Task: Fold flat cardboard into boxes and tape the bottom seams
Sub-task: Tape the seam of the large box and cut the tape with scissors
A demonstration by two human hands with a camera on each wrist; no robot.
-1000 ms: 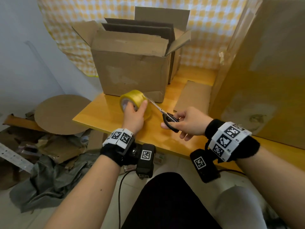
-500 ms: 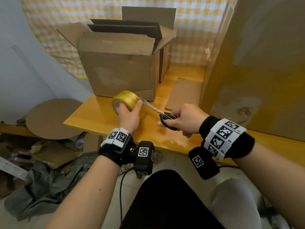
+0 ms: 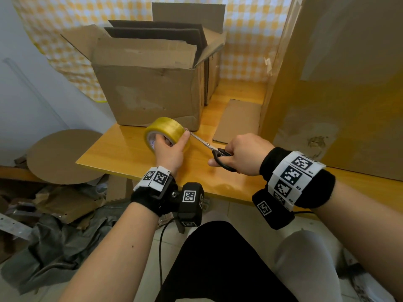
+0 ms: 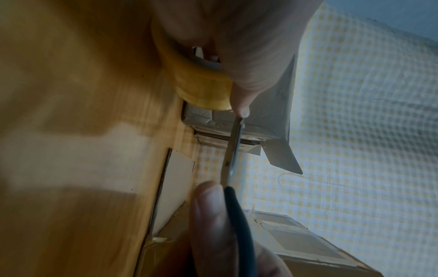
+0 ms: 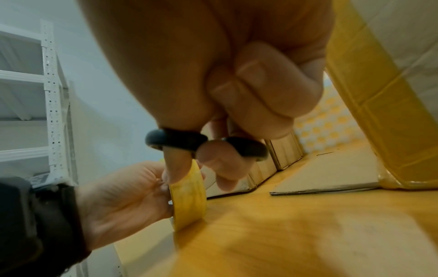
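My left hand [image 3: 169,147] grips a yellow roll of tape [image 3: 166,129] upright on the wooden table [image 3: 122,153], fingers in its core and thumb pressed on the outer band. My right hand [image 3: 238,156] holds black-handled scissors [image 3: 209,147], fingers through the loops [image 5: 203,141]. The blades [image 4: 233,148] look closed, and their tip touches the roll beside my left thumb [image 4: 241,105]. A large cardboard box [image 3: 340,83] with yellow-taped surfaces stands at the right. A flat cardboard piece [image 3: 238,122] lies on the table next to it.
An open cardboard box [image 3: 152,88] holding flat sheets stands behind the tape. A round cardboard disc [image 3: 63,155], scrap cardboard and grey cloth [image 3: 54,247] lie on the floor at left. A checkered cloth [image 3: 244,35] hangs behind. A white metal shelf [image 5: 28,93] stands left.
Both hands stay in the same grip on the tape roll and the scissors. The blades, slightly parted a second ago, now look closed at the roll's edge. The head camera shifted.
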